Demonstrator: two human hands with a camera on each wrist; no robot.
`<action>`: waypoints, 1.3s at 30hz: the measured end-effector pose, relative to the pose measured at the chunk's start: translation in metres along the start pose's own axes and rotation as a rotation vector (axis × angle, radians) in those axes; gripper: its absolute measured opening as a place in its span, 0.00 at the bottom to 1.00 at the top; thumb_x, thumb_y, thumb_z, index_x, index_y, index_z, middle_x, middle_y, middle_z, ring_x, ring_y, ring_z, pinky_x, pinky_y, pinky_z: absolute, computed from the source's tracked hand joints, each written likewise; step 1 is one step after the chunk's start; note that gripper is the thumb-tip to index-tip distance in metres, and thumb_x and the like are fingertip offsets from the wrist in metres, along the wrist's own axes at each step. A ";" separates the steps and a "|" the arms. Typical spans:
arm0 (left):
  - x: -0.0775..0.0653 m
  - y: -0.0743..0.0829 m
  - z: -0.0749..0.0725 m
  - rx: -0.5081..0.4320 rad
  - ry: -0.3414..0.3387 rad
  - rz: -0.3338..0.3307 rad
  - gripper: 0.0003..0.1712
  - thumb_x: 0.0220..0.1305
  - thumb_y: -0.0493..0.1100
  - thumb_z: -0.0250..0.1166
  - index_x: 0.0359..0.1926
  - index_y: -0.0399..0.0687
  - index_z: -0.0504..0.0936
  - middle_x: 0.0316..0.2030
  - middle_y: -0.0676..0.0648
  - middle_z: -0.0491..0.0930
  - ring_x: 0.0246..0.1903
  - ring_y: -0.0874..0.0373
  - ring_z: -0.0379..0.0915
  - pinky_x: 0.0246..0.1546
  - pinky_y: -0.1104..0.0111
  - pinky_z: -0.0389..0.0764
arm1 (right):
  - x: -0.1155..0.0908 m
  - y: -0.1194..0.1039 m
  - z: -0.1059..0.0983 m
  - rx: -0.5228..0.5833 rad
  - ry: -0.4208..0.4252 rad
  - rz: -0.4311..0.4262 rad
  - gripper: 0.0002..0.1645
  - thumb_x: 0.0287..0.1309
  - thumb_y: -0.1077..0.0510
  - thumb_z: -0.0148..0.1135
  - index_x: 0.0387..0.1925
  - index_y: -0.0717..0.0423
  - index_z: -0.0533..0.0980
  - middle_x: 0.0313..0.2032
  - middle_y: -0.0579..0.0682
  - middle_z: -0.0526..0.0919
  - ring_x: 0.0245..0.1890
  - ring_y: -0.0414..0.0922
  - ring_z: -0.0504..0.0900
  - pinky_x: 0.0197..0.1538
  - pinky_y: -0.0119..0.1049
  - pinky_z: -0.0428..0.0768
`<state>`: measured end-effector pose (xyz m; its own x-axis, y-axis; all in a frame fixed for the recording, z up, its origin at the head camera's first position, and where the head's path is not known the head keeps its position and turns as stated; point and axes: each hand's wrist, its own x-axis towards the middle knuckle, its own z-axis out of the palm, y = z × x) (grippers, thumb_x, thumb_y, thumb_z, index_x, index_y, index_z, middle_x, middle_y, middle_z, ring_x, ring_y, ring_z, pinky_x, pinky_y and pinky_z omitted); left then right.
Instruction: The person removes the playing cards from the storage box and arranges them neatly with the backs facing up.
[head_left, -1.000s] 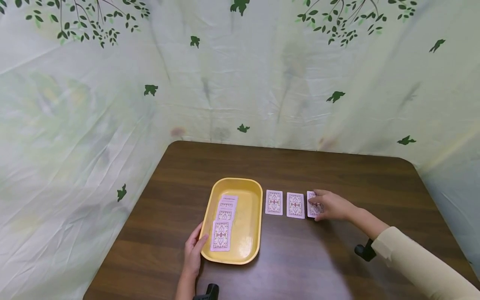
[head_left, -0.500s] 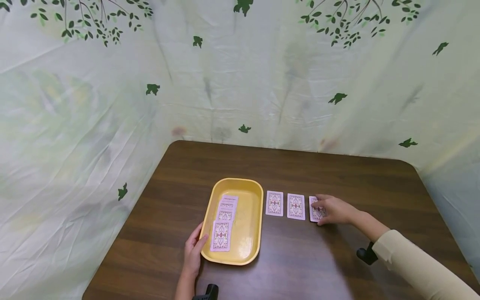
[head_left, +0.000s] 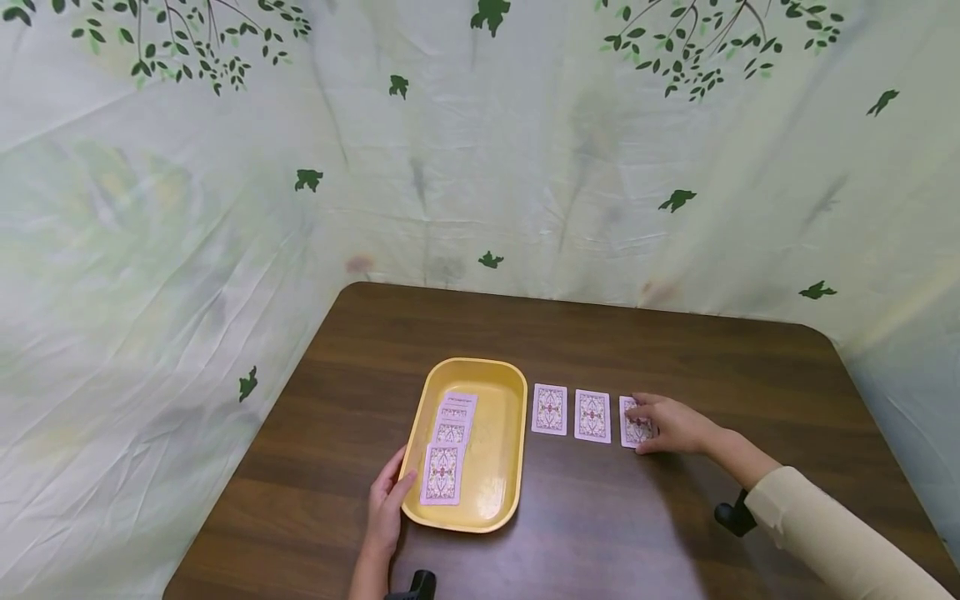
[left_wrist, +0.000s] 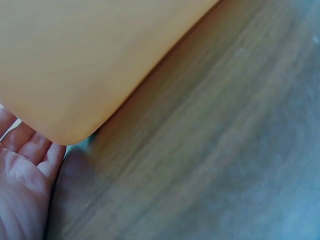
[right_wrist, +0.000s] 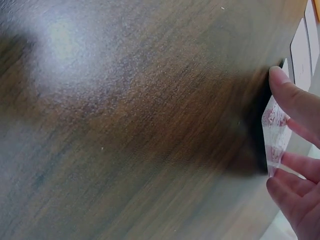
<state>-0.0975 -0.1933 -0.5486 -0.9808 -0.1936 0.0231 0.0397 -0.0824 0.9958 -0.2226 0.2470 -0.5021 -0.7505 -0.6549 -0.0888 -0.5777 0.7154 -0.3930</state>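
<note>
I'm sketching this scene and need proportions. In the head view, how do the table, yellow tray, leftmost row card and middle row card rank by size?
Largest to smallest:
1. table
2. yellow tray
3. leftmost row card and middle row card: they look alike, so unranked.

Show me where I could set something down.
Bare table stretches behind the three-card row; more lies in front, between the yellow tray and the right sleeve, and left of the left hand. It's crowded from tray to right hand, which holds the end card.
</note>
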 end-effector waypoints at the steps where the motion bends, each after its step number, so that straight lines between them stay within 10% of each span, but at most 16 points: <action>1: 0.000 0.000 0.000 -0.002 0.000 0.002 0.25 0.64 0.32 0.51 0.61 0.26 0.62 0.56 0.29 0.66 0.47 0.58 0.68 0.45 0.76 0.71 | 0.000 0.000 0.000 0.002 -0.003 0.002 0.34 0.40 0.49 0.74 0.47 0.67 0.77 0.54 0.74 0.68 0.54 0.65 0.68 0.53 0.56 0.66; 39: 0.002 -0.003 -0.002 -0.018 -0.015 0.016 0.24 0.64 0.32 0.52 0.61 0.28 0.64 0.54 0.30 0.68 0.44 0.56 0.71 0.42 0.72 0.74 | 0.003 -0.002 -0.006 0.064 0.089 0.062 0.38 0.38 0.51 0.75 0.51 0.65 0.74 0.52 0.68 0.70 0.52 0.63 0.68 0.51 0.57 0.67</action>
<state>-0.0988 -0.1954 -0.5519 -0.9827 -0.1805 0.0408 0.0590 -0.0966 0.9936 -0.2253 0.2451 -0.4961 -0.8112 -0.5838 -0.0346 -0.5099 0.7350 -0.4471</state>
